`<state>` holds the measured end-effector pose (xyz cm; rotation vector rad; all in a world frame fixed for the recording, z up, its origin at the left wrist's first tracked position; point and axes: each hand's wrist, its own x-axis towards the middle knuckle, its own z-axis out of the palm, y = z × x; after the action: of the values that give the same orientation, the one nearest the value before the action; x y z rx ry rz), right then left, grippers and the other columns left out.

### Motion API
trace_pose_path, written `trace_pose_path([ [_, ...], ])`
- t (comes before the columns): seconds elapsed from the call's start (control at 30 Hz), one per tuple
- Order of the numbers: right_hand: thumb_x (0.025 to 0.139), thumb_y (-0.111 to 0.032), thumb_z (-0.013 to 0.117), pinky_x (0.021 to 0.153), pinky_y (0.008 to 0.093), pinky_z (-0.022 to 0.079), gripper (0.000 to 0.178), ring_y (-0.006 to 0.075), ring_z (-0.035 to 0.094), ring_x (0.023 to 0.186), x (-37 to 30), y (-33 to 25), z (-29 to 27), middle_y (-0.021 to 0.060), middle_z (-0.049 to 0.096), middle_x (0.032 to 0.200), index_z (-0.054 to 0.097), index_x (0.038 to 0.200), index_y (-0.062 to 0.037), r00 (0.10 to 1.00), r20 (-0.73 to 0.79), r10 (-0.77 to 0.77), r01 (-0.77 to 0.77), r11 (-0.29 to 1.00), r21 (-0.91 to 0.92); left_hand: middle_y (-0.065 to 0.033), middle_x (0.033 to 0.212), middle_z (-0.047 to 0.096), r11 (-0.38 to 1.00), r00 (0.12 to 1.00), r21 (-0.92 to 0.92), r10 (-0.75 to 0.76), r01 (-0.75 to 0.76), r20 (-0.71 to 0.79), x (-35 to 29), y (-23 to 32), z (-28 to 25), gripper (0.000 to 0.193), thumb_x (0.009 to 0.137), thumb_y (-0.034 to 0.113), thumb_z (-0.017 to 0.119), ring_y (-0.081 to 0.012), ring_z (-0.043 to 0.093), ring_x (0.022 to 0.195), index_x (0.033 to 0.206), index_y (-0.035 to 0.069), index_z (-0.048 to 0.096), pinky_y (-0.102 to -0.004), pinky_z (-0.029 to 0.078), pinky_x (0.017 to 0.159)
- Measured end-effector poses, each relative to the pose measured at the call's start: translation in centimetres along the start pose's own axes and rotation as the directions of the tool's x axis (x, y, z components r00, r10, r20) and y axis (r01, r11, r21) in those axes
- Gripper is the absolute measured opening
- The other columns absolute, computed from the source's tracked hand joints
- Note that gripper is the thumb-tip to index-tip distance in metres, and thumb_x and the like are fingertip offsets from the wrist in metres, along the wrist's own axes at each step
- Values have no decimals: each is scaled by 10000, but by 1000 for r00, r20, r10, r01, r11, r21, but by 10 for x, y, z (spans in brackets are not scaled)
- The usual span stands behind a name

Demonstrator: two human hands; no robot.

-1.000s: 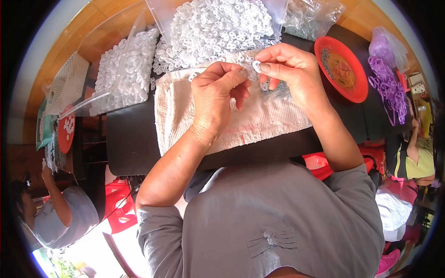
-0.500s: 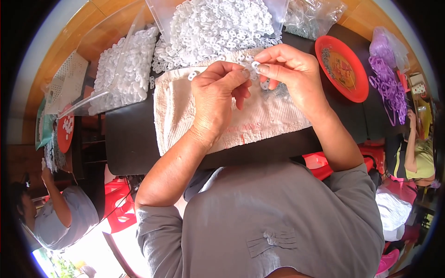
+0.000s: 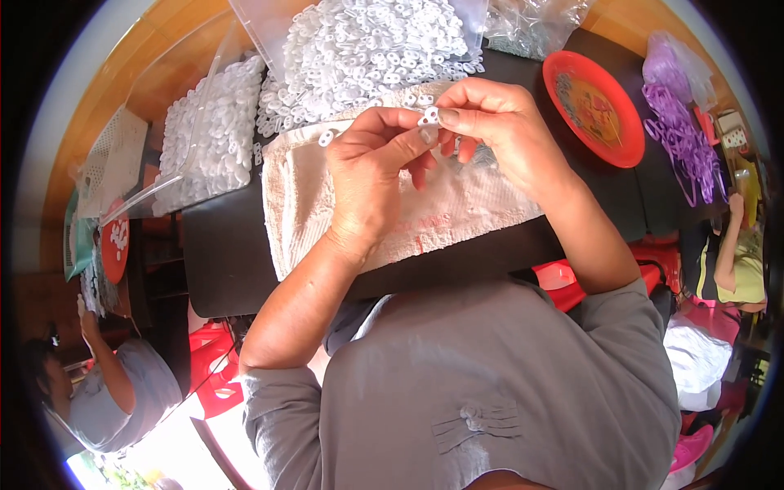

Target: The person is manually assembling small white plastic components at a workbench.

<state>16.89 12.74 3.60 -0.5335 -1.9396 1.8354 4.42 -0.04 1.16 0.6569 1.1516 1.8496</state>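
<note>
Above a folded cream towel, both my hands are close together with fingertips almost meeting. My right hand pinches a small white plastic piece with holes between thumb and forefinger. Just below that piece, the thumb and forefinger of my left hand are pressed together; what they grip is too small to make out. Another white two-holed piece lies on the towel left of my left hand. More white pieces rest at the towel's far edge, behind my fingers.
A clear bin heaped with white pieces stands at the back; a clear tray of them is at left. On the right are a red oval dish with small metal bits and purple ribbon. Co-workers sit left and right.
The whole view has shifted slightly, with the table things moving a little left. The white piece has turned and now shows its holes between my fingertips. Both hands stay close together.
</note>
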Motion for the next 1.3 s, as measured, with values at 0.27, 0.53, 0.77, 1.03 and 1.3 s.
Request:
trace_pose_path([
  [0.27, 937, -154, 584, 540, 235, 449, 169, 117, 623, 634, 3, -1, -15, 27, 623, 762, 631, 888, 0, 971, 234, 56, -53, 998, -19, -85, 872, 694, 976, 987, 178, 107, -128, 123, -3, -1, -1, 278, 821, -49, 714, -109, 633, 677, 1078, -4, 619, -208, 464, 522],
  [0.53, 936, -231, 608, 543, 238, 454, 217, 106, 589, 594, -2, -10, -6, 27, 623, 723, 650, 872, -29, 969, 209, 128, -144, 988, 60, -31, 844, 659, 895, 961, 349, 265, -277, 82, -3, -4, -7, 271, 796, -103, 684, -65, 587, 676, 1037, 12, 643, -185, 448, 529],
  [0.77, 914, -187, 628, 461, 255, 421, 217, 104, 569, 542, 9, 19, -2, 43, 607, 648, 607, 785, -14, 965, 260, -40, -3, 987, 162, -105, 874, 641, 869, 942, 373, 330, -326, 55, -4, -11, -2, 240, 798, 4, 700, -127, 561, 644, 1012, -40, 602, -227, 430, 515],
  [1.03, 892, -207, 673, 422, 273, 416, 296, 119, 555, 459, 7, 17, -1, 57, 577, 555, 581, 710, 8, 974, 157, -164, 165, 986, 7, -82, 814, 614, 864, 939, 368, 321, -345, 128, -3, -11, 4, 160, 888, 19, 602, -85, 498, 584, 1036, -40, 583, -208, 379, 493],
  [1.3, 843, -114, 646, 403, 296, 486, 171, 161, 609, 484, 8, 17, 4, 97, 619, 599, 613, 744, 21, 971, 141, -191, 206, 974, -94, -53, 769, 587, 861, 939, 374, 319, -345, 131, -4, -9, 2, 154, 901, 36, 602, -80, 477, 601, 1035, -40, 592, -198, 356, 516],
])
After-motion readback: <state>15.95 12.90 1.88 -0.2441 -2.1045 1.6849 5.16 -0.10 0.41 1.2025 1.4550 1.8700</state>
